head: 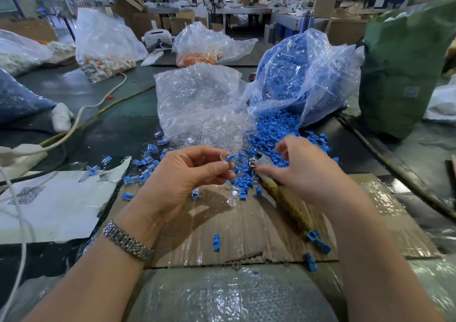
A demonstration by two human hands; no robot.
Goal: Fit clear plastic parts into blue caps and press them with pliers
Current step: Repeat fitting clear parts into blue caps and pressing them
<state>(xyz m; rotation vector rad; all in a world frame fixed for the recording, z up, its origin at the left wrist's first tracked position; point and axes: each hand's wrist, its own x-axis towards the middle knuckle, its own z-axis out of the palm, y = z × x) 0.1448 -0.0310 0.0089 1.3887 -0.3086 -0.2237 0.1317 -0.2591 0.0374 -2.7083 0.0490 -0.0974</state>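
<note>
Fitting step: left hand pinches 1 clear part with blue cap at fingertips; right hand grips pliers just beside; next likely needs jaws closed over cap.

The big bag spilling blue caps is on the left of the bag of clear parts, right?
Not quite. In the head view the bag spilling blue caps lies to the right of the bag of clear parts, not the left. The caps do spill from it.

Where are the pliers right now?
In the head view, the pliers lie right of centre on the cardboard, under the right hand, beside the spilled blue caps.
</note>
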